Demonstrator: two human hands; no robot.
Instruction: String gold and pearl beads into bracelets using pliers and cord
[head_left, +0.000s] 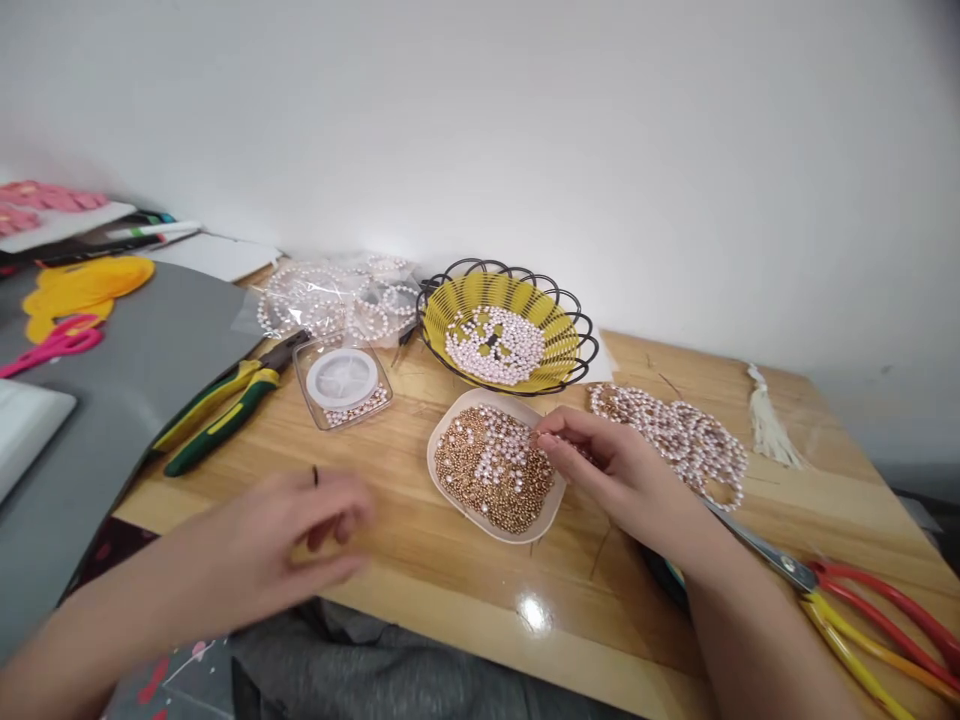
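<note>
My right hand [619, 475] rests at the right rim of a shallow pink dish [553, 510] filled with small gold and pearl beads; its fingertips are pinched together over the beads, and what they pinch is too small to make out. My left hand [281, 545] hovers over the wooden table [420, 560] to the left of the dish. It is smeared by motion, with fingers curled. A small dark bit shows just above its thumb.
A yellow wire basket [559, 320] of pearl beads stands behind the dish. Finished bead bracelets [682, 435] lie to the right. A clear box with a cord spool [341, 380], green-yellow pliers [217, 405] and bagged bracelets [330, 295] sit left. Scissors [840, 590] lie at the right front edge.
</note>
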